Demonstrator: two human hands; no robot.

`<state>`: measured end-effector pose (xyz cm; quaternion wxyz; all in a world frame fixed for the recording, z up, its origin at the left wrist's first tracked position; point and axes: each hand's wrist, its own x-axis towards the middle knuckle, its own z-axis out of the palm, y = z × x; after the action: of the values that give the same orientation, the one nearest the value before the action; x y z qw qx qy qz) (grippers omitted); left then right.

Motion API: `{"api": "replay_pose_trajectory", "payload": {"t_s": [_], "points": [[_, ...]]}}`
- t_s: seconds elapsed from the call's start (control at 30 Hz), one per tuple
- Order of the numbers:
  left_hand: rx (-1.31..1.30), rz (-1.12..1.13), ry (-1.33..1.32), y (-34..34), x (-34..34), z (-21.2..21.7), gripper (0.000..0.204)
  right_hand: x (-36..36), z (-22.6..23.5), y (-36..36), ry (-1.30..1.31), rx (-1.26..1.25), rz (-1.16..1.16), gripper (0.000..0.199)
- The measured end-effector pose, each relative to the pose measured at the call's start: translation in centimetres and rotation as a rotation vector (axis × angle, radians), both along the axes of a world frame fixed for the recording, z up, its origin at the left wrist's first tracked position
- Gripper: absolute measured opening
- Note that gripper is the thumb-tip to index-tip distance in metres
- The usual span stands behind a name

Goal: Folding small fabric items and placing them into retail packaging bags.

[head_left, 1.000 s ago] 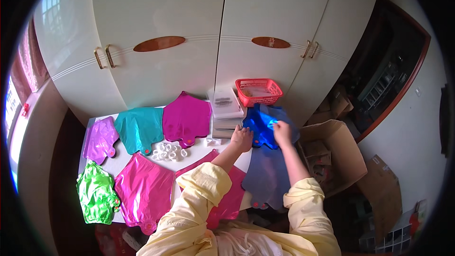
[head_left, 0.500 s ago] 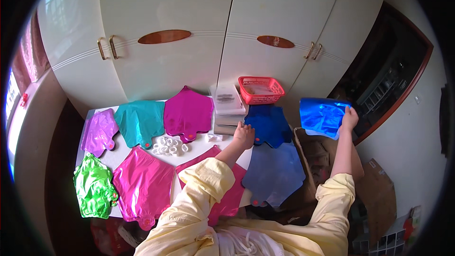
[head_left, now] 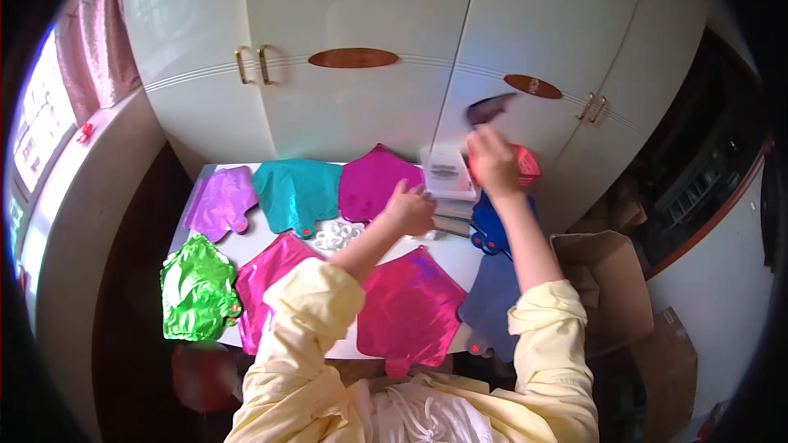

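My right hand (head_left: pixel 494 162) is raised above the red basket (head_left: pixel 526 166) and pinches a dark, motion-blurred foil balloon (head_left: pixel 491 107) by its lower edge. My left hand (head_left: pixel 410 209) rests on the white table (head_left: pixel 450 253) with nothing in it, between a heap of small white rings (head_left: pixel 335 235) and a stack of clear flat packets (head_left: pixel 447 179). A bright blue foil balloon (head_left: pixel 491 228) lies just under my right forearm.
Flat foil balloons cover the table: purple (head_left: pixel 220 201), teal (head_left: pixel 295 189), magenta (head_left: pixel 373 184), green (head_left: pixel 197 287), pink (head_left: pixel 267 275), a second magenta (head_left: pixel 410 305) and grey-blue (head_left: pixel 492 299). An open cardboard box (head_left: pixel 603 279) stands at the right. White wardrobe doors (head_left: pixel 353 107) rise behind.
My right hand took a blue balloon off the table, swung it far out to the right, and has come back above the red basket with a dark balloon. My left hand stayed put.
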<state>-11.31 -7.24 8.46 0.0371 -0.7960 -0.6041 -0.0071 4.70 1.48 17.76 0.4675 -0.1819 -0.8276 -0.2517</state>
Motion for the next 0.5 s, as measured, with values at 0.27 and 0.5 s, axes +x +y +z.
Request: {"api": "replay_pose_trajectory", "payload": {"t_s": [0.27, 0.5], "points": [[-0.051, 0.388, -0.236, -9.2, -16.0, -1.8, 0.038, -14.6, -17.3, -1.8, -0.486, -0.233, 0.22, 0.007], [0.058, 0.212, -0.494, -9.6, -18.1, -7.8, 0.041, -16.4, -18.0, -4.4, -0.527, -0.616, 0.292, 0.015]]}}
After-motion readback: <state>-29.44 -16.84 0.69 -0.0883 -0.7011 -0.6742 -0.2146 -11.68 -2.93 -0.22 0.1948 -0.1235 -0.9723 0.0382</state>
